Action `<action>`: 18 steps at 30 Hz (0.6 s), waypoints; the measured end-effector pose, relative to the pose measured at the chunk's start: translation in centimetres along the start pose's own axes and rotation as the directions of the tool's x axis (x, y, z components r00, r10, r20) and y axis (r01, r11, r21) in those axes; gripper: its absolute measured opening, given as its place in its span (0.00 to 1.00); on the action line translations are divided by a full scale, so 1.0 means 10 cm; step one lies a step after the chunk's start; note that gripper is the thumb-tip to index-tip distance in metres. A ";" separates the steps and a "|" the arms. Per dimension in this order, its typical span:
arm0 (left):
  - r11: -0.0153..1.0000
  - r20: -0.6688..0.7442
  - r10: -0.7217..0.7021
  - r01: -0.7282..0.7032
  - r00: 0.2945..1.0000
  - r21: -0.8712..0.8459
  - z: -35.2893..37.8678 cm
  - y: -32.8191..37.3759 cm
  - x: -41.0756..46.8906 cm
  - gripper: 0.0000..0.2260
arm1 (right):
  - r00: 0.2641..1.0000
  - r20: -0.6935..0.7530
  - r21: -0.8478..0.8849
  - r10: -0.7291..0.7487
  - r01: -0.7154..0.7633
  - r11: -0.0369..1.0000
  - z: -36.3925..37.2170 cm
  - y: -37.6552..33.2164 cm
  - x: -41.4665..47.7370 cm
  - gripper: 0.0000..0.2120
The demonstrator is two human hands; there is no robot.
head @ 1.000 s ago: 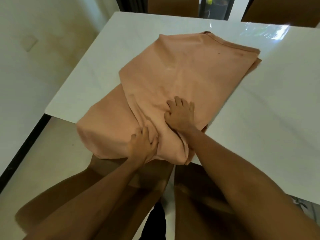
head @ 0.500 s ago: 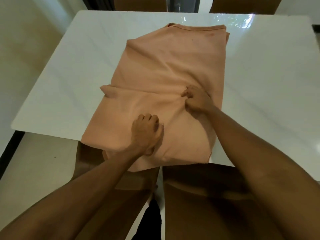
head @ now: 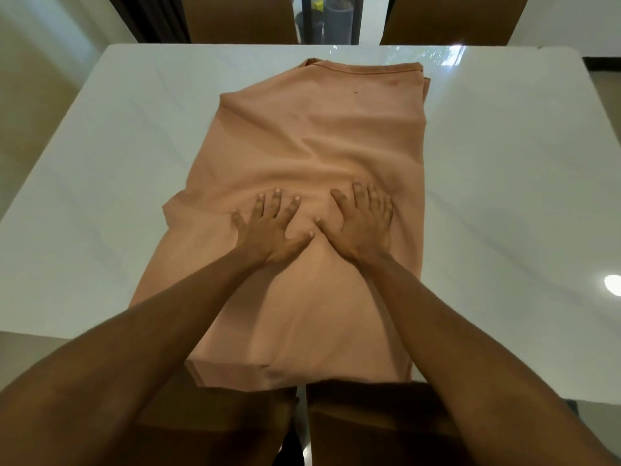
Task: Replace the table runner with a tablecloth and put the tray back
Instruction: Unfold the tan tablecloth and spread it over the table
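A folded peach-coloured tablecloth (head: 312,136) lies lengthwise down the middle of the white table (head: 111,183), its near end hanging over the front edge. My left hand (head: 268,230) lies flat on the cloth with fingers spread, just left of centre. My right hand (head: 361,223) presses flat beside it, thumbs almost touching. Wrinkles bunch just beyond my fingertips. No tray or table runner is in view.
Two brown chair backs (head: 242,18) stand at the far side of the table, with a dark glass door between them. Two brown chair backs (head: 369,422) sit right below me at the near edge. Bare white tabletop flanks the cloth on both sides.
Both hands let go of the bunched cloth and now lie flat and open on it. The cloth has straightened along the table, and my view has centred on it.
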State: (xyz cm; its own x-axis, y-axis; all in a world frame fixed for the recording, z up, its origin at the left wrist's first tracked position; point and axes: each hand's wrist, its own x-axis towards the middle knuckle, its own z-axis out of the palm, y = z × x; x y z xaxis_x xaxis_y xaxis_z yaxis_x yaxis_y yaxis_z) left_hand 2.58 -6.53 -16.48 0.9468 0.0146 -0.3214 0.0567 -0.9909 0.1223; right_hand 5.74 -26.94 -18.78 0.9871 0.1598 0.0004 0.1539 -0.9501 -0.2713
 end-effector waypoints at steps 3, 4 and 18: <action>0.998 0.039 -0.022 0.024 0.999 -0.056 -0.14 0.02 0.42 0.42 | 1.000 -0.009 -0.019 -0.017 0.016 1.000 -0.02 0.07 0.33 0.37; 0.998 0.042 -0.030 0.032 0.999 -0.061 -0.17 0.03 0.54 0.42 | 1.000 -0.011 -0.025 -0.023 0.023 0.999 -0.02 0.10 0.44 0.37; 0.993 -0.195 -0.103 0.091 0.975 -0.073 -0.29 0.29 1.75 0.41 | 0.994 -0.088 -0.008 -0.066 0.065 0.998 -0.05 0.48 1.92 0.33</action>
State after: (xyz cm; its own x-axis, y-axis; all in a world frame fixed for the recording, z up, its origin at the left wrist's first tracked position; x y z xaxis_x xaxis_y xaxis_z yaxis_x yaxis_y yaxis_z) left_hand 20.22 -8.79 -19.02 0.9794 0.1426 -0.1429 0.1651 -0.9731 0.1606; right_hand 25.43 -28.55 -19.53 0.9748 0.1975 0.1034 0.2182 -0.9399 -0.2625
